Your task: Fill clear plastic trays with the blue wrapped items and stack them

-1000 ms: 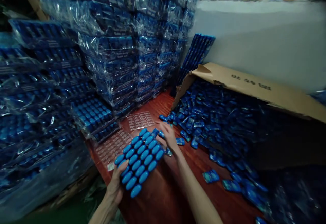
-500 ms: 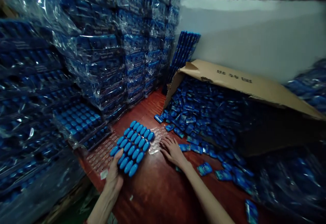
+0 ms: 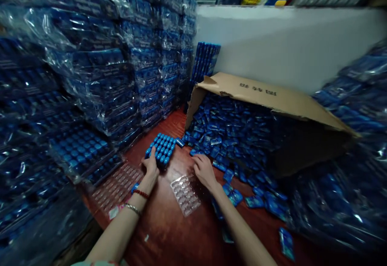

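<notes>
My left hand [image 3: 151,164] is closed around the near left side of a block of blue packets [image 3: 161,147], whose rounded ends face up in rows. It holds the block over the far part of the red-brown table. My right hand [image 3: 204,171] reaches to the edge of the loose pile, its thumb and fingers closed on a small blue packet [image 3: 196,152]. Between my forearms lies a clear plastic tray [image 3: 185,195] with moulded hollows, touched by neither hand.
A cardboard box [image 3: 256,90] lies on its side, spilling loose blue packets [image 3: 220,125]. Wrapped blue stacks [image 3: 145,64] rise on the left, beside another clear tray [image 3: 117,185]. A filled tray [image 3: 78,145] sits at left. Blue bundles [image 3: 205,58] lean against the white wall [image 3: 272,44].
My left hand has carried the block forward, away from me. My right hand has left the clear tray and closed on a packet by the pile. The clear tray now lies nearer me.
</notes>
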Motion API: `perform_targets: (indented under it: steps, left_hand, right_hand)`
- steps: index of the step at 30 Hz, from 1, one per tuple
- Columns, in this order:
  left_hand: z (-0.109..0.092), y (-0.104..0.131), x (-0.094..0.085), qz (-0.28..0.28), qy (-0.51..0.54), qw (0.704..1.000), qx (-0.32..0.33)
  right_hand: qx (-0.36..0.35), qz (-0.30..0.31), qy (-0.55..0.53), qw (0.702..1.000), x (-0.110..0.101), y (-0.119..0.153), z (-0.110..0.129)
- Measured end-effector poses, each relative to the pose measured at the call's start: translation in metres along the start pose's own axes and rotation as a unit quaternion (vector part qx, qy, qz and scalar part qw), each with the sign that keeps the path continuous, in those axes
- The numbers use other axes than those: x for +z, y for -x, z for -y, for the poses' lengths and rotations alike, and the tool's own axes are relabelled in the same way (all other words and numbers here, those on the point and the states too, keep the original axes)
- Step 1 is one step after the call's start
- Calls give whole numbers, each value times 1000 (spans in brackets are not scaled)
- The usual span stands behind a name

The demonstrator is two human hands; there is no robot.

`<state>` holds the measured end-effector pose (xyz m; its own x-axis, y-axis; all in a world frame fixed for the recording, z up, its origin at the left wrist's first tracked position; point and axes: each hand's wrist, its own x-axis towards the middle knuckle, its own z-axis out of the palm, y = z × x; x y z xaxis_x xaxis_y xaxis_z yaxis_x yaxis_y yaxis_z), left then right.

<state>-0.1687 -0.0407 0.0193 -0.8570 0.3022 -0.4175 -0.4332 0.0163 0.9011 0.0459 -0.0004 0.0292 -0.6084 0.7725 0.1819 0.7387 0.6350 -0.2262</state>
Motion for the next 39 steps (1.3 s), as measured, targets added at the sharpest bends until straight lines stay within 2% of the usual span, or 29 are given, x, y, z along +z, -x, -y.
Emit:
perform_targets:
  steps: [3,5,7,9,12,19,21,23,24,25,26,27,28,30,32,34,36,37,38,39]
  left_hand:
    - [-7,-14,7,-33,-108,994,6]
    - [-9,-17,9,-29,-159,986,26]
    - [-8,-17,10,-14,-199,979,42]
    - [-6,-15,10,-4,-232,971,51]
    - [-1,-14,15,9,-275,960,55]
    - [2,-6,38,60,-336,936,84]
    - [3,6,30,71,-338,932,106]
    - [12,24,10,130,-327,918,181]
    - [19,35,-4,188,-325,897,233]
    - [28,48,-20,262,-329,860,290]
    - [39,60,-38,343,-346,806,335]
    - [49,73,-56,415,-382,741,364]
    - [59,85,-73,467,-424,674,384]
    - [74,103,-103,534,-483,556,415]
    - [79,112,-125,575,-503,475,437]
    - [75,111,-137,607,-503,429,441]
    - [66,105,-141,645,-487,403,429]
    - [61,102,-140,660,-473,406,419]
    - [57,99,-136,668,-457,422,409]
    - [53,97,-129,665,-440,453,398]
  right_hand:
    - [-8,5,21,1000,10,-77,13]
    - [-14,15,32,999,18,-114,17]
    - [-8,25,43,999,26,-134,16]
    - [5,31,53,998,33,-136,10]
    - [13,36,61,997,38,-110,-2]
    - [-8,59,55,997,26,-12,-16]
    - [-1,57,52,997,21,13,-19]
    - [10,45,44,998,18,36,-22]
    - [17,36,39,998,18,47,-24]
    - [25,27,33,999,17,58,-25]
    - [33,18,26,999,16,69,-26]
    - [39,12,18,999,15,80,-27]
    - [42,6,5,999,14,91,-27]
    - [39,-9,-39,998,9,113,-26]
    - [40,-47,-98,993,4,138,-24]
    - [76,-119,-142,980,-1,166,-22]
    - [147,-188,-150,959,-4,198,-18]
    - [176,-200,-144,953,-4,214,-15]
    - [196,-196,-132,952,-3,228,-12]
    - [207,-181,-117,954,-2,239,-8]
